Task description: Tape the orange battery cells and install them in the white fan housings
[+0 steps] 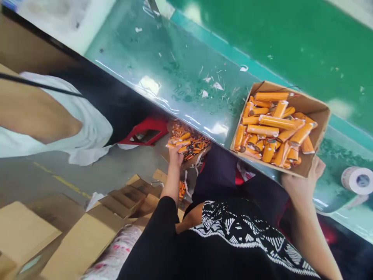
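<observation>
A cardboard box (316, 116) full of orange-wrapped cylinders (276, 121), which look like battery packs, stands tilted at the front edge of the green bench. My right hand (303, 181) grips its near right corner. Down to the left, below the bench edge, my left hand (176, 156) is closed around a few orange cylinders (180, 139). It is over a lower carton (194, 163) heaped with many more of the same cylinders and dark bits. The fingertips of my left hand are partly hidden by what they hold.
A roll of tape (361, 180) lies on the bench (131, 66) at the right, among paper scraps. A red stool (145, 130) is under the bench edge. Cardboard cartons (84, 237) crowd the floor at lower left. A person's arm (37, 112) in white clothing is at the left.
</observation>
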`<state>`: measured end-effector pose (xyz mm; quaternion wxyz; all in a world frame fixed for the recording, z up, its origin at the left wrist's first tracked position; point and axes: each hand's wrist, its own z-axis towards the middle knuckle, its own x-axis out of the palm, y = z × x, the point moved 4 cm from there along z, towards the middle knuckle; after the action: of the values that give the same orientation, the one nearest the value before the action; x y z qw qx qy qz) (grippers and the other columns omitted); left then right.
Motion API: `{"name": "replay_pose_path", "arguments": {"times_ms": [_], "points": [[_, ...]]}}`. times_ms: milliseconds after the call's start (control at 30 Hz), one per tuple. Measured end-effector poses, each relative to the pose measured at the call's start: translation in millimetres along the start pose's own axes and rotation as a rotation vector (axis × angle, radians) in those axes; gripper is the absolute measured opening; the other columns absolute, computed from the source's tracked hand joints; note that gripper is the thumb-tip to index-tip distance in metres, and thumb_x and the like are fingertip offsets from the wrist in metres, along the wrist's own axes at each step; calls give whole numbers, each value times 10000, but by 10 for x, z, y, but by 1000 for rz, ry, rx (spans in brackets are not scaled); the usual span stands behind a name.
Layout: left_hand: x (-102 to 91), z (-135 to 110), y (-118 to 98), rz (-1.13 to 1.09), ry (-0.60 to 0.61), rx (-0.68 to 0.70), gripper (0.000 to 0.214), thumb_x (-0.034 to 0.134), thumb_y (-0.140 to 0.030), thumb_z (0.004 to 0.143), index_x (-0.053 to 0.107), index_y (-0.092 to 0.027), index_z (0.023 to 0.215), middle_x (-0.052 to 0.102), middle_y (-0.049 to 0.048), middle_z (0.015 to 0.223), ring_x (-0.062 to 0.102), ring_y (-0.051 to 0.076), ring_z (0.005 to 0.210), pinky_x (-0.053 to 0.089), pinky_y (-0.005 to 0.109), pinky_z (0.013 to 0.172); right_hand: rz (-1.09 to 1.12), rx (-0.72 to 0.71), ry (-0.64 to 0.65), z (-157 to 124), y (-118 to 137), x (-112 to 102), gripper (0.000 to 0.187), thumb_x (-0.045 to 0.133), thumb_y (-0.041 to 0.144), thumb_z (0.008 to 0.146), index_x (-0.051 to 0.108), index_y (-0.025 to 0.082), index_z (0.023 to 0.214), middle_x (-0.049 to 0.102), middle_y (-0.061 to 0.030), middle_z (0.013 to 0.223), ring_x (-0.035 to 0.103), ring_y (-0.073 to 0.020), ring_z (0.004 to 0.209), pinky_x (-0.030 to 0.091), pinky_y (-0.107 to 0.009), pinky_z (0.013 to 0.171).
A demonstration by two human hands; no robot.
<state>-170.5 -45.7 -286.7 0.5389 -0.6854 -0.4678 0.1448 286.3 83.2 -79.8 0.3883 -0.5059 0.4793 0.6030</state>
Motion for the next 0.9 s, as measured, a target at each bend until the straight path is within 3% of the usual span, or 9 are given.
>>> {"name": "replay_pose_path", "arguments": {"times_ms": [100, 167, 267, 367, 500, 600, 733, 833, 900], "points": [[175, -270, -737, -46, 86, 126, 660, 1007, -460, 597, 528, -287, 1019, 652, -28, 1064, 660, 175, 1070, 608, 322, 956, -39, 69, -62, 15, 98, -38, 496, 504, 315, 968, 638, 146, 1415, 584, -263, 1371, 480, -460, 1278, 439, -640, 1022], [482, -471, -1263, -85, 207, 233, 612, 997, -435, 616, 562, -312, 1029, 670, -38, 1087, 679, 193, 1103, 622, 343, 977, -37, 76, -75, 12, 173, -77, 547, 517, 284, 948, 624, 152, 1467, 591, -245, 1426, 493, -444, 1281, 462, -620, 1033], [1207, -787, -1954, -150, 436, 471, 534, 971, -330, 678, 599, -341, 1060, 681, -51, 1110, 703, 187, 1042, 646, 357, 963, -18, 71, -68, 10, 241, -123, 603, 518, 255, 937, 595, 174, 1530, 599, -205, 1503, 505, -411, 1307, 490, -578, 1053], [2038, -1067, -2289, -161, 610, 762, 588, 980, -311, 698, 582, -347, 1129, 679, -42, 1126, 692, 166, 951, 648, 342, 906, 6, 75, -74, 7, 256, -156, 588, 499, 238, 963, 612, 197, 1539, 599, -173, 1557, 505, -387, 1351, 499, -543, 1086], [2973, -1250, -2002, 380, 838, 1002, 472, 902, -365, 820, 603, -292, 1178, 666, 22, 1191, 691, 244, 1119, 577, 482, 1093, 27, 72, -98, -21, 267, -180, 513, 480, 239, 1002, 679, 192, 1473, 613, -157, 1577, 511, -375, 1376, 505, -525, 1105], [3322, -1287, -1584, 869, 998, 1024, 394, 767, -343, 929, 648, -251, 1292, 696, 73, 1275, 658, 301, 1256, 477, 576, 1200, 36, 65, -105, -30, 271, -182, 498, 486, 222, 996, 697, 187, 1446, 628, -148, 1572, 517, -365, 1384, 510, -510, 1110], [3312, -1367, -1394, 1200, 1032, 1046, 601, 788, -492, 924, 661, -254, 1462, 630, 129, 1508, 429, 436, 1536, 217, 720, 1336, 36, 35, -134, -26, 238, -165, 497, 471, 235, 1007, 695, 170, 1445, 633, -162, 1564, 533, -363, 1379, 500, -509, 1125], [3081, -1423, -1442, 1302, 992, 1009, 929, 855, -607, 852, 511, -295, 1657, 440, 130, 1730, 138, 575, 1643, 24, 846, 1307, 14, -17, -173, -15, 169, -126, 493, 478, 237, 984, 701, 137, 1412, 659, -207, 1494, 561, -381, 1328, 490, -537, 1116], [2912, -1453, -1462, 1342, 981, 951, 1048, 854, -657, 844, 404, -320, 1727, 342, 113, 1797, 56, 615, 1649, 3, 883, 1284, -17, -63, -200, 16, 102, -88, 450, 491, 246, 965, 721, 119, 1330, 685, -243, 1395, 578, -394, 1267, 484, -551, 1101]]}}
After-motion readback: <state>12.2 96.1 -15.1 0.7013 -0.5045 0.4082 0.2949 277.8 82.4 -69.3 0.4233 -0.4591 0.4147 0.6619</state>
